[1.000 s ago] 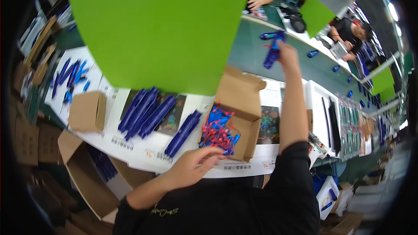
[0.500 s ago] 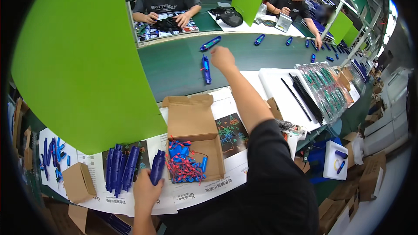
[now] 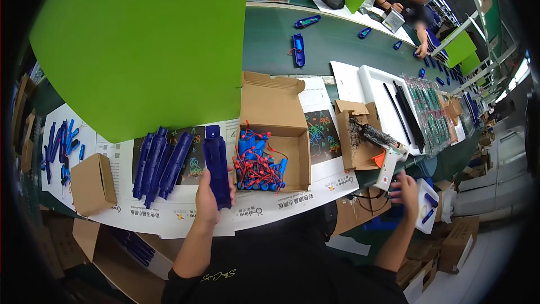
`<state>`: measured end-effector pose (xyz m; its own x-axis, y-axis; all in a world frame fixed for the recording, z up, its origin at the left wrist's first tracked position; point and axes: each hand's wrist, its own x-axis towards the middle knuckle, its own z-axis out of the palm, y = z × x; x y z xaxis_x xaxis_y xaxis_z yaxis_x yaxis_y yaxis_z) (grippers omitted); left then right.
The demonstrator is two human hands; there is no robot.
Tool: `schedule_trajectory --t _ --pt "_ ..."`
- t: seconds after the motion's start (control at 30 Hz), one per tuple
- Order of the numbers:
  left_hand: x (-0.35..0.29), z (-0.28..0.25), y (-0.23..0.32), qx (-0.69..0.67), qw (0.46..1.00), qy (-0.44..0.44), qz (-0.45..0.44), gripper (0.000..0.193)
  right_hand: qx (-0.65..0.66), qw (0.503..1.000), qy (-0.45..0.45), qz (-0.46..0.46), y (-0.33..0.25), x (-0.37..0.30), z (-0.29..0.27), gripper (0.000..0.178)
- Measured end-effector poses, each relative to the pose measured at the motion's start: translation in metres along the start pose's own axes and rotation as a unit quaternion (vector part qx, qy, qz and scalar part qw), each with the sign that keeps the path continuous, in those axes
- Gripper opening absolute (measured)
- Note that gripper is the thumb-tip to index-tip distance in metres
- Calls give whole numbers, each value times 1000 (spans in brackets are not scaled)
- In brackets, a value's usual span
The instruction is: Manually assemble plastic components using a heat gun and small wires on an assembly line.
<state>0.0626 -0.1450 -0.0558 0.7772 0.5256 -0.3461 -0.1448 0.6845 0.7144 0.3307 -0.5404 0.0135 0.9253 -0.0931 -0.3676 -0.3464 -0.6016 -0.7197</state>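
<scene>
My left hand (image 3: pixel 208 200) is closed around the lower part of a dark blue plastic half-shell (image 3: pixel 215 157), held upright over the white paper. To its left lie several similar blue shells (image 3: pixel 154 166) on a dark printed card. Just right of the held shell, an open cardboard box (image 3: pixel 298 160) contains blue battery cells with red wires (image 3: pixel 259 166). My right hand (image 3: pixel 408 196) has its fingers apart beside the handle of a white glue gun (image 3: pixel 392 160), whether touching it I cannot tell. The gun's nozzle end points into a small cardboard box (image 3: pixel 357 155).
A tall green divider (image 3: pixel 140 50) rises at the left. Beyond the bench, a green conveyor (image 3: pixel 264 39) carries a shell with a wired cell (image 3: pixel 298 50). Black strips (image 3: pixel 408 112) lie in a white foam tray (image 3: pixel 374 79). A co-worker (image 3: pixel 410 0) reaches over the belt.
My right hand has drawn back from the belt to the glue gun. My left hand has raised the shell slightly, and the view has shifted right.
</scene>
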Motion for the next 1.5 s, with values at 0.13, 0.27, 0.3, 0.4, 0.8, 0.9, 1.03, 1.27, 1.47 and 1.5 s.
schedule_trajectory --t 0.13,0.27,0.3,0.4,0.8,0.9,1.03,1.27,1.47,1.5 --pt "-2 -2 -9 -9 999 30 39 54 3 994 -83 -65 0 29 34 36" --pt "-3 -7 -12 1 997 58 51 53 25 984 -55 -170 -13 34 30 25" --pt "-4 -9 -13 4 997 64 50 53 13 980 -38 -196 -19 27 30 25" --pt "-6 -15 -15 5 996 70 55 53 38 972 -89 -215 -34 18 40 29" --pt "-27 23 14 -152 986 -71 9 49 69 981 -141 -112 -37 30 31 39" --pt "-23 30 14 -136 987 -83 -18 49 99 969 -214 -78 -44 28 35 48" --pt "-21 40 12 -84 991 -94 -31 51 116 963 -235 -60 -52 44 40 46" --pt "-22 32 9 -54 994 -73 -54 53 277 920 -133 -245 -73 -6 22 45" --pt "-10 50 5 -31 991 -83 -99 55 312 840 -280 -344 -105 -88 31 50" --pt "-9 56 5 -25 991 -87 -96 55 311 823 -322 -351 -108 -103 39 50"
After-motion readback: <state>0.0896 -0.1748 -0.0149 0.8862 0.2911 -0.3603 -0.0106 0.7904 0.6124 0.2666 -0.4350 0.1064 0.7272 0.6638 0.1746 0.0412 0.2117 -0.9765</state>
